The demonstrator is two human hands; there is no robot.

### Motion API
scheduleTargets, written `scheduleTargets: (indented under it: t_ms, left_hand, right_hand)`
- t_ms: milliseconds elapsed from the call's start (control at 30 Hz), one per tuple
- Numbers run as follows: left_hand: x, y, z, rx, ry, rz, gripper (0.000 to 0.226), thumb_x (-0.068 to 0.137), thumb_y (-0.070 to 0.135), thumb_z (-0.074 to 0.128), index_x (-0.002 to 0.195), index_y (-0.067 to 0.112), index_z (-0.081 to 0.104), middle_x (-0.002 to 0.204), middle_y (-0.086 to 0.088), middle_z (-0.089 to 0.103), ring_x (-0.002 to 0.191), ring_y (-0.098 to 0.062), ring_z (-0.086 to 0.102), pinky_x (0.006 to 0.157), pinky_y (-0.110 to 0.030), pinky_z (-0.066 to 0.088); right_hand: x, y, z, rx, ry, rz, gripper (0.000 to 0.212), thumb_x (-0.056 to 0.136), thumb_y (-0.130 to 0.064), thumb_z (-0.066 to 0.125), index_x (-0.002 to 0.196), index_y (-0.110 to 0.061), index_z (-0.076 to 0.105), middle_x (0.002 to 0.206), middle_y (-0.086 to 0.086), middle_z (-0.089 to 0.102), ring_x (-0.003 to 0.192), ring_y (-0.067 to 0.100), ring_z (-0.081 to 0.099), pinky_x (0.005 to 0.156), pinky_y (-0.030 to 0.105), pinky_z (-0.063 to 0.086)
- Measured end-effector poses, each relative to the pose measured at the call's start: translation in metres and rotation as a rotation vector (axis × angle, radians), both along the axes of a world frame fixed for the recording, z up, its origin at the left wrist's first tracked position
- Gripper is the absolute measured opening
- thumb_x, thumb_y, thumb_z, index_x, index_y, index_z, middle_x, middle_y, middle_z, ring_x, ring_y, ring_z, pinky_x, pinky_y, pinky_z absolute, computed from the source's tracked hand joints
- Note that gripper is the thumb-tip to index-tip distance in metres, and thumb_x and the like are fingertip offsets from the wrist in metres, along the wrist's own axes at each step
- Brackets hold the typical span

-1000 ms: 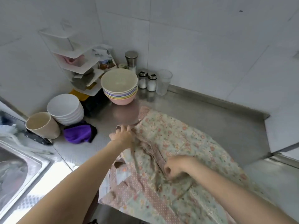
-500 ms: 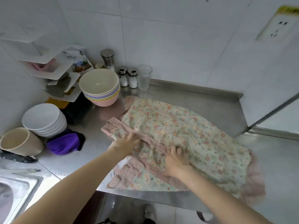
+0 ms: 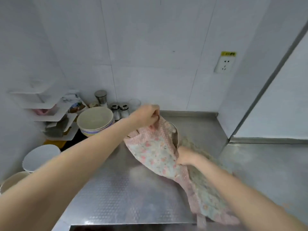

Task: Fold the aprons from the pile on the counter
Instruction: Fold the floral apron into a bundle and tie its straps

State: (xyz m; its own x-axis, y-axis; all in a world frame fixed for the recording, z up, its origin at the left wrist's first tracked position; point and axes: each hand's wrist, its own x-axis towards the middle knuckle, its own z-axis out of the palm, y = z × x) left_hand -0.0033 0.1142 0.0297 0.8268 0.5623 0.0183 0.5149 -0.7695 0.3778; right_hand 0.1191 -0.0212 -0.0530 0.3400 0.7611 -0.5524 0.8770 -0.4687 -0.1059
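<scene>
Right now the floral pale-green cotton apron with pink dotted trim (image 3: 155,150) is half lifted off the embossed steel counter (image 3: 116,189), its lower part trailing toward the near right edge. My left hand (image 3: 146,116) pinches the top trim high, I judge to swing that half over for a fold. My right hand (image 3: 185,155) sits against the cloth lower down; grasping or just pressing, I cannot tell, the fingers are hidden. Stacked pastel bowls (image 3: 95,121) and two steel-capped shakers (image 3: 119,110) stand behind, near the lifted edge.
</scene>
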Motion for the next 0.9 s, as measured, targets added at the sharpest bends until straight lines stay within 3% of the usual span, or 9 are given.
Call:
scheduleTargets:
  t_ms: [100, 200, 300, 367, 433, 467, 633, 767, 900]
  left_hand:
    - [0.005, 0.007, 0.070, 0.036, -0.049, 0.082, 0.009, 0.091, 0.005, 0.044, 0.087, 0.010, 0.051, 0.084, -0.015, 0.068, 0.083, -0.029, 0.069, 0.066, -0.029, 0.051]
    - [0.014, 0.013, 0.152, 0.291, -0.347, 0.305, 0.021, 0.092, 0.007, 0.042, 0.109, 0.000, 0.053, 0.110, -0.025, 0.061, 0.102, -0.037, 0.060, 0.080, -0.038, 0.047]
    - [0.010, -0.003, 0.207, 0.484, -0.807, 0.446, 0.031, 0.096, 0.009, 0.033, 0.122, -0.002, 0.043, 0.114, -0.024, 0.056, 0.102, -0.036, 0.055, 0.073, -0.037, 0.037]
    - [0.008, -0.006, 0.206, 0.523, -0.666, 0.368, 0.033, 0.095, 0.013, 0.035, 0.124, -0.001, 0.042, 0.117, -0.025, 0.054, 0.103, -0.039, 0.055, 0.078, -0.042, 0.042]
    - [0.008, -0.008, 0.178, 0.531, -0.087, 0.219, 0.030, 0.094, 0.018, 0.043, 0.118, 0.002, 0.048, 0.117, -0.024, 0.056, 0.105, -0.039, 0.055, 0.084, -0.042, 0.044]
    - [0.007, -0.007, 0.166, 0.511, 0.128, 0.184, 0.026, 0.093, 0.017, 0.045, 0.114, 0.002, 0.050, 0.115, -0.023, 0.056, 0.104, -0.037, 0.055, 0.084, -0.040, 0.044]
    - [0.014, -0.005, 0.172, 0.572, -0.026, 0.250, 0.025, 0.095, 0.012, 0.041, 0.116, -0.002, 0.042, 0.110, -0.025, 0.055, 0.096, -0.039, 0.056, 0.075, -0.040, 0.043]
    - [0.017, -0.012, 0.201, 0.531, -0.067, 0.293, 0.051, 0.091, 0.011, 0.051, 0.135, 0.000, 0.026, 0.127, -0.023, 0.044, 0.102, -0.041, 0.055, 0.077, -0.039, 0.043]
    - [0.027, -0.027, 0.194, 0.379, 0.035, -0.056, 0.091, 0.078, 0.014, 0.065, 0.147, 0.029, 0.008, 0.152, -0.006, 0.010, 0.112, -0.034, 0.054, 0.086, -0.037, 0.048]
  right_hand:
    - [0.047, 0.007, 0.093, 0.162, -0.133, -0.091, 0.011, 0.083, -0.013, 0.063, 0.088, -0.005, 0.057, 0.082, 0.010, 0.063, 0.071, 0.023, 0.062, 0.047, 0.021, 0.043]
    - [0.095, 0.010, 0.221, 0.787, -0.472, -0.265, 0.018, 0.089, -0.014, 0.052, 0.102, -0.005, 0.061, 0.112, 0.017, 0.062, 0.105, 0.032, 0.060, 0.077, 0.032, 0.048]
    - [0.093, -0.010, 0.287, 1.529, -0.708, -0.210, 0.025, 0.096, -0.017, 0.041, 0.110, -0.005, 0.058, 0.113, 0.017, 0.058, 0.107, 0.034, 0.052, 0.081, 0.041, 0.042]
    - [0.090, -0.023, 0.279, 1.277, -0.744, 0.020, 0.022, 0.097, -0.015, 0.040, 0.103, -0.007, 0.059, 0.100, 0.017, 0.060, 0.096, 0.033, 0.057, 0.074, 0.037, 0.042]
    - [0.091, -0.031, 0.248, 0.528, -0.565, 0.189, 0.022, 0.095, -0.013, 0.046, 0.075, -0.011, 0.054, 0.075, 0.008, 0.055, 0.082, 0.025, 0.055, 0.061, 0.028, 0.037]
    - [0.097, -0.032, 0.240, 0.363, -0.529, 0.167, 0.026, 0.094, -0.014, 0.049, 0.068, -0.012, 0.050, 0.071, 0.005, 0.051, 0.082, 0.023, 0.053, 0.057, 0.026, 0.033]
    - [0.113, -0.032, 0.264, 0.767, -0.587, -0.057, 0.023, 0.097, -0.020, 0.045, 0.101, -0.004, 0.061, 0.108, 0.016, 0.060, 0.099, 0.032, 0.058, 0.072, 0.029, 0.041]
    - [0.097, -0.040, 0.294, 0.832, -0.022, -0.152, 0.024, 0.095, -0.015, 0.052, 0.073, -0.007, 0.054, 0.075, 0.009, 0.051, 0.056, 0.016, 0.059, 0.044, 0.020, 0.050]
    - [0.075, -0.045, 0.311, 0.921, 0.419, -0.178, 0.018, 0.097, -0.011, 0.047, 0.082, -0.012, 0.057, 0.079, 0.003, 0.055, 0.070, 0.010, 0.055, 0.051, 0.016, 0.054]
